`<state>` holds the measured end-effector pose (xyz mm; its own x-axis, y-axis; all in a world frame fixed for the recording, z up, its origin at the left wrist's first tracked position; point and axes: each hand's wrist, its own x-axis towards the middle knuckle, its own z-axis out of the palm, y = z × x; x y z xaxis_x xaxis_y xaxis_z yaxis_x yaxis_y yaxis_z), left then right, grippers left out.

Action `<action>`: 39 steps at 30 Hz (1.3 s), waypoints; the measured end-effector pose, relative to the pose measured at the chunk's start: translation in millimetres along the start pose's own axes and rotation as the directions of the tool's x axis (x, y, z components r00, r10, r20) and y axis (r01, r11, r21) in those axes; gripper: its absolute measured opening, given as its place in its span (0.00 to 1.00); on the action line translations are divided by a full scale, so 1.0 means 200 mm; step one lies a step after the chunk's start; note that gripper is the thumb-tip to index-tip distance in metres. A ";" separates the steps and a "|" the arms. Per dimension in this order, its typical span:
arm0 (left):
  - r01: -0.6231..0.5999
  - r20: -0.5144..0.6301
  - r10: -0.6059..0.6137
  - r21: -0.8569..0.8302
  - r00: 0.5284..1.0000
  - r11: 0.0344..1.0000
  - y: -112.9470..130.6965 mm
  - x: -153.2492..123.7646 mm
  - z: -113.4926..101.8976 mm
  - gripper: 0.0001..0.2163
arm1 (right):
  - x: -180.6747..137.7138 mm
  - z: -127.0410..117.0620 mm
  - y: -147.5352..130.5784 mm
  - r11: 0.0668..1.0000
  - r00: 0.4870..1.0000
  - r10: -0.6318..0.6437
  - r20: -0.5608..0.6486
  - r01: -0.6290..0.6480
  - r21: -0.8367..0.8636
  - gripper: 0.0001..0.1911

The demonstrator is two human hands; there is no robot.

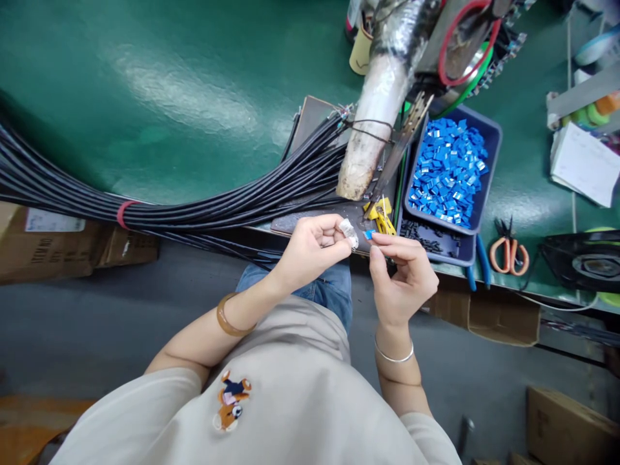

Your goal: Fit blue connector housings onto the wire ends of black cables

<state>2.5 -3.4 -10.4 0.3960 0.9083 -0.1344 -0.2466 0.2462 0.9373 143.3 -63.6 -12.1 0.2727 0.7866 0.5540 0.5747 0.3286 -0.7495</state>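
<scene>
Head view: the right hand [404, 274] pinches a small blue connector [369, 234] at its fingertips, near the curled left hand [314, 245], whose grip I cannot tell. Both are by the green workbench [194, 51]'s front edge; open room stretches beyond black cables [232, 214].

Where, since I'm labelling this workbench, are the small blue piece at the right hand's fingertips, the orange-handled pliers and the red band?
Blue piece [369, 234]: head view, its exposed middle.
Pliers [507, 254]: head view, an orange handle.
Red band [121, 212]: head view, its left edge.
</scene>
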 end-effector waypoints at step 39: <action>-0.048 -0.110 0.049 0.010 0.993 0.999 0.04 0.07 0.03 0.03 | 0.12 0.03 0.04 0.927 0.947 -0.298 0.118 0.316 -0.203 0.11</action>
<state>11.6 9.4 -2.5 0.2841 0.9509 -0.1228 -0.2569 0.1989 0.9458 149.2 -38.8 -6.2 -0.0035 0.7089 0.7053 0.7756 0.4471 -0.4456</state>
